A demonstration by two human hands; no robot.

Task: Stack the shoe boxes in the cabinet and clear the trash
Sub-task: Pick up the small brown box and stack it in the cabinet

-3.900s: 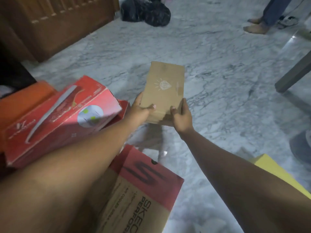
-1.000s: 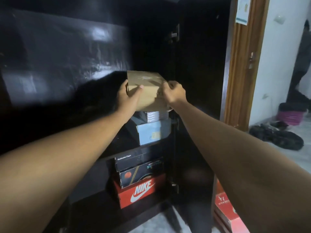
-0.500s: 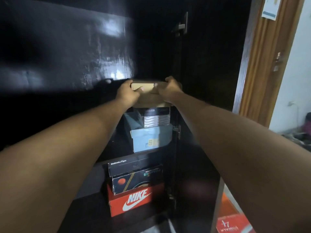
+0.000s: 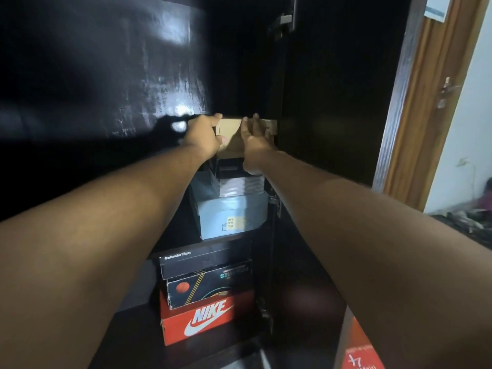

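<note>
Brown box [image 4: 231,137] up on top of the stack in the cabinet [image 4: 332,129]. Left hand [image 4: 203,138] and right hand [image 4: 254,141] gripping its sides. Looks light, stiff; best held by both sides.

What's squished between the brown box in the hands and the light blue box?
In the head view, one box with grey stripes sits between the brown box and the light blue box.

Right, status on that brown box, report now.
Left hand and right hand both gripping brown box. Box at top of upper stack, above striped box and blue box. Nothing visible blocking it; cabinet interior dark.
</note>
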